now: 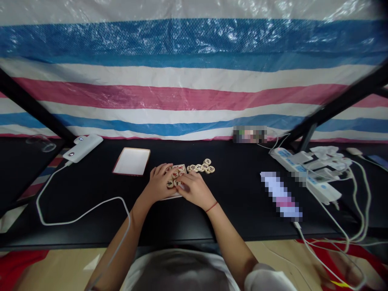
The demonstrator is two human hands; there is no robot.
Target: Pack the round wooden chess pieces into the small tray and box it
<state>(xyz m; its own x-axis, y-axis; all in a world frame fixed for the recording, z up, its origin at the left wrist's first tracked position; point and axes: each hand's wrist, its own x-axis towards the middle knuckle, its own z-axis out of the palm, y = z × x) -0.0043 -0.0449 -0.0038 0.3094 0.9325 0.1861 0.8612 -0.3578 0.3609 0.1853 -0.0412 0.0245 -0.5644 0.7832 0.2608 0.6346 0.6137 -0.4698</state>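
On a black table lies a small shallow box holding several round wooden chess pieces with red and black characters. My left hand rests on the box's left side, fingers curled over the pieces. My right hand, a red string on its wrist, is closed at the box's right side, fingertips touching the pieces. More loose pieces lie in a small cluster just right of the box.
The box's lid lies left of my hands. A white power bank with a cable sits at the far left. White power strips with plugs and cables crowd the right side. A striped tarp hangs behind the table.
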